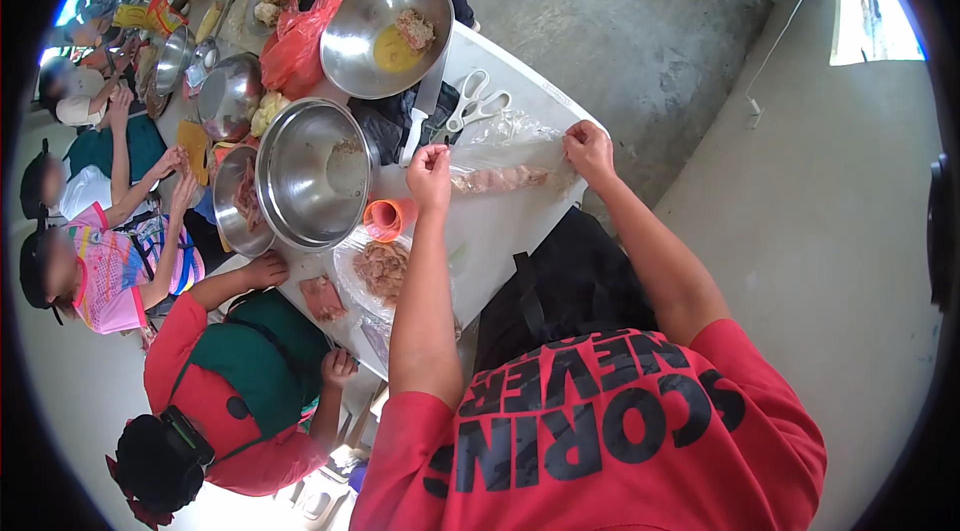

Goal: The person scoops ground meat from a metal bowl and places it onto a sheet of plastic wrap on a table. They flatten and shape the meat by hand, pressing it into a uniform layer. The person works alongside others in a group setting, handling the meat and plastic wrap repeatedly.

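A log of pale minced meat (500,179) lies wrapped in clear plastic film (512,129) at the table's corner. My left hand (430,178) pinches the film at the log's left end, fingers closed. At the other end my right hand (588,153) is closed on the film too. Just beyond my left hand are a knife with a white handle (412,138) and white-handled scissors (478,103). An orange cup (385,220) stands left of my left forearm, beside more minced meat (381,271) on plastic.
Steel bowls crowd the table's left side; one bowl (335,61) holds minced meat and yellow liquid, and a nearer bowl (285,171) has residue. A red plastic bag (300,51) lies behind them. A co-worker in red (190,361) and others line the left edge. A wall (840,231) rises at right.
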`<control>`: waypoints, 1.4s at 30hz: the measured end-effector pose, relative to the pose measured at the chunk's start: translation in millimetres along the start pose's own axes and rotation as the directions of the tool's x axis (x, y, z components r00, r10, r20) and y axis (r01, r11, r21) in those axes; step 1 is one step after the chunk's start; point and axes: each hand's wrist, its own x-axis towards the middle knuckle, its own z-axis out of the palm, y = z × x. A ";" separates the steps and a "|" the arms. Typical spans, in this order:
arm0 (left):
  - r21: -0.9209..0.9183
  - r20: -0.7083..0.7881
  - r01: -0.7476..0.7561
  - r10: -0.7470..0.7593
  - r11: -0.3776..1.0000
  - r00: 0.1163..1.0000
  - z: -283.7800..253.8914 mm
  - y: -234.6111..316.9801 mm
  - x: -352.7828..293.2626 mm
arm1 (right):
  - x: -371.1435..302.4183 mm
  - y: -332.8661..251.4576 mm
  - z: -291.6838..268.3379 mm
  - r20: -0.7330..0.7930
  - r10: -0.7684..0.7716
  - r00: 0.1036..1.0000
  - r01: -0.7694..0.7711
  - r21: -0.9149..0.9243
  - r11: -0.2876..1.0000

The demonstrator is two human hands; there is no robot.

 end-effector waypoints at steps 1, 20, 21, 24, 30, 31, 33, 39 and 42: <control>0.009 -0.011 0.027 -0.027 1.000 1.000 -0.3 4.6 0.5 | 0.0 -3.5 -0.5 -0.010 -0.003 1.000 0.003 0.007 1.000; 0.505 -0.065 0.217 -0.214 0.835 0.975 7.9 18.8 -30.5 | -78.9 -25.6 -2.5 0.151 -0.644 0.750 0.660 -0.233 0.715; 0.489 -0.073 0.206 -0.196 0.848 0.978 4.9 14.0 -30.9 | -79.1 -24.9 0.1 0.176 -0.631 0.755 0.655 -0.243 0.716; 0.481 -0.092 0.183 -0.158 0.857 0.983 -0.9 10.2 -33.6 | -78.2 -21.4 2.9 0.205 -0.612 0.764 0.644 -0.283 0.710; 0.570 -0.228 0.172 -0.046 0.803 0.972 -6.3 46.7 -46.1 | -78.8 -17.1 -1.4 0.222 -0.604 0.766 0.643 -0.303 0.703; 0.554 -0.279 0.160 0.001 0.817 0.960 -5.5 47.1 -48.6 | -79.6 -17.7 -2.3 0.226 -0.602 0.766 0.642 -0.303 0.704; 0.558 -0.219 -0.007 0.156 0.830 0.963 -3.6 49.3 -53.7 | -79.8 -17.6 -3.2 0.231 -0.616 0.753 0.657 -0.321 0.683; 0.667 0.315 -0.496 0.394 0.555 0.864 2.6 68.8 -76.8 | -82.3 -15.0 -5.8 0.214 -0.629 0.748 0.659 -0.360 0.661; 0.701 0.308 -0.443 0.323 0.558 0.895 2.7 54.4 -78.6 | -86.8 -22.9 -8.7 0.234 -0.632 0.739 0.668 -0.376 0.642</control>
